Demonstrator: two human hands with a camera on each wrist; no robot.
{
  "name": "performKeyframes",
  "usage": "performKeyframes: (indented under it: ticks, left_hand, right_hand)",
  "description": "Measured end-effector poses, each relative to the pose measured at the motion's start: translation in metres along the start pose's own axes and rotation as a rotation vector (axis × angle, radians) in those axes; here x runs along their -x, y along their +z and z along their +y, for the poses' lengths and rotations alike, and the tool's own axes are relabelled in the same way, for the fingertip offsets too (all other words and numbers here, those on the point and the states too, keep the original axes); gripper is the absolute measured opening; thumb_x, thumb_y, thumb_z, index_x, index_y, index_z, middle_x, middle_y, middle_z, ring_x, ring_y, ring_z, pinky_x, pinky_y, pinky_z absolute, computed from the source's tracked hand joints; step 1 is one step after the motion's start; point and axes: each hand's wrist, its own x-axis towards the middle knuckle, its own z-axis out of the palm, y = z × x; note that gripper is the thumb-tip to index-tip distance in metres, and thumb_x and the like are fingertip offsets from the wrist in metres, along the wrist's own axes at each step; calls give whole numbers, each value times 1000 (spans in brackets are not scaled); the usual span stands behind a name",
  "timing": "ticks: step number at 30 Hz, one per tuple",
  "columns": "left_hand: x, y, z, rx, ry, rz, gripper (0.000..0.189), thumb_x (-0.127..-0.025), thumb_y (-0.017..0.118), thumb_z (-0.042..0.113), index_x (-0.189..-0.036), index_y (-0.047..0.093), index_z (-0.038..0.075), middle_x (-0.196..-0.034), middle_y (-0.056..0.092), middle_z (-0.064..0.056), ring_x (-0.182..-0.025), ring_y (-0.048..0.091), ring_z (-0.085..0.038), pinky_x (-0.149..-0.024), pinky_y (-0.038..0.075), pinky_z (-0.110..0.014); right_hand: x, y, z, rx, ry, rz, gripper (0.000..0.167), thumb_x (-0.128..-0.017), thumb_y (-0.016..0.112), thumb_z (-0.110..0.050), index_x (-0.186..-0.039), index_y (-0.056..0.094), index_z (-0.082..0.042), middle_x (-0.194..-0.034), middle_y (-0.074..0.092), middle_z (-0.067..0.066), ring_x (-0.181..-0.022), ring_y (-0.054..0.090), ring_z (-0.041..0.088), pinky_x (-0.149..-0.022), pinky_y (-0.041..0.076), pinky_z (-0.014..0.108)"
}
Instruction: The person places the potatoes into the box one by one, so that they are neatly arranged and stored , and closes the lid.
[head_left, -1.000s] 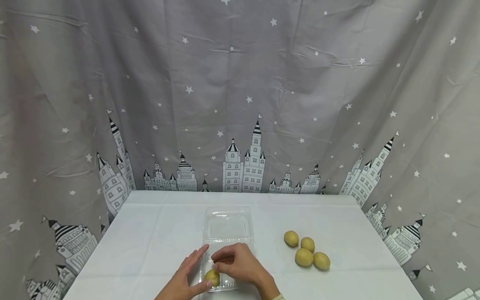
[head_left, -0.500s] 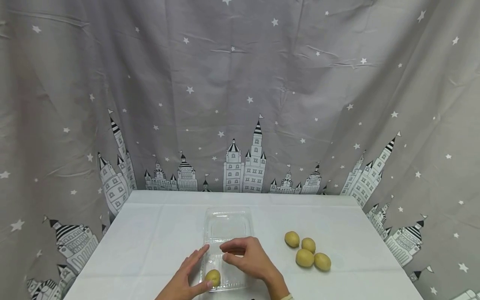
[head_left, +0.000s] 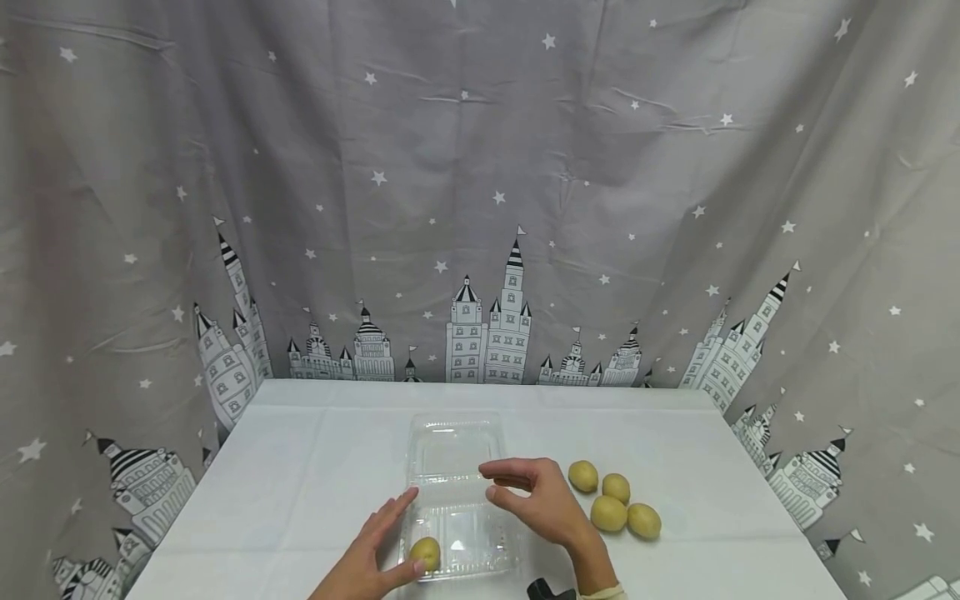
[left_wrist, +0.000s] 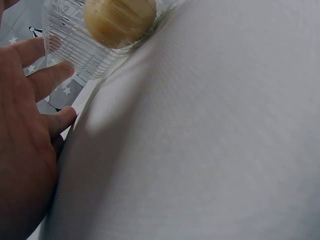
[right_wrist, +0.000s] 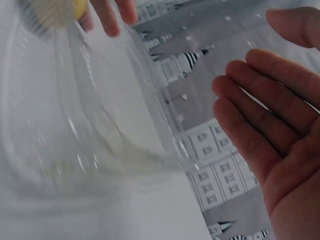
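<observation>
A clear plastic clamshell container (head_left: 472,542) lies unfolded on the white table, its lid (head_left: 457,446) towards the back. One yellow-brown potato (head_left: 425,553) sits in the near left corner of its base; the left wrist view shows this potato (left_wrist: 120,22) through the ribbed plastic wall. My left hand (head_left: 367,554) is at the container's left side, fingers extended, thumb close to the potato. Above the container's right edge is my right hand (head_left: 547,502), holding nothing; its fingers (right_wrist: 270,95) are nearly straight in the right wrist view.
Several loose potatoes (head_left: 608,514) are grouped on the table right of my right hand. A black object (head_left: 547,590) shows at the bottom edge by the right wrist. Behind the table (head_left: 300,475) hangs a grey curtain (head_left: 480,167) printed with castles and stars.
My right hand has moved away from the potato in the container, to the right and slightly back, its fingers spreading apart. My left hand and the potatoes have stayed in place.
</observation>
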Motion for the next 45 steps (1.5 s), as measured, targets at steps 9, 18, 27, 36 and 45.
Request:
performKeyframes:
  ticks: [9,18,27,36,45]
  left_hand:
    - [-1,-2,-3,2,35,-3,93,-90,87,42,-170,41,29,-178,30,-25,-161,12,-69,-114,24,-94]
    - [0,-2,-3,10,22,-1,93,-90,87,43,-170,42,32,-178,30,-24,-161,11,-69,-114,23,-94]
    - [1,-2,-2,36,29,-8,93,-91,87,40,-170,41,28,-178,28,-28,-160,10,-71,-112,23,-95]
    - [1,-3,-3,23,30,-8,93,-91,86,41,-171,40,28,-178,28,-29,-159,10,-71,-112,24,-95]
    - [2,-2,-1,19,16,1,92,-90,87,42,-170,42,29,-177,29,-29,-159,12,-71,-112,25,-94]
  right_hand:
    - [15,-28,3,26,7,-23,44,-98,84,-23,-136,76,-3,-136,77,16,-129,74,38,-111,59,41]
    - [31,-56,6,105,-21,-34,49,-94,89,-23,-137,75,-3,-138,77,12,-129,74,37,-110,60,36]
    - [48,-88,11,222,6,-44,49,-92,90,-30,-134,77,-8,-137,77,16,-127,75,26,-110,59,42]
    - [69,-124,9,320,107,-26,48,-89,93,-27,-133,79,-11,-135,79,4,-131,72,17,-109,60,37]
    - [90,-155,13,300,15,-55,51,-92,90,-18,-137,74,0,-138,75,22,-126,72,6,-105,58,21]
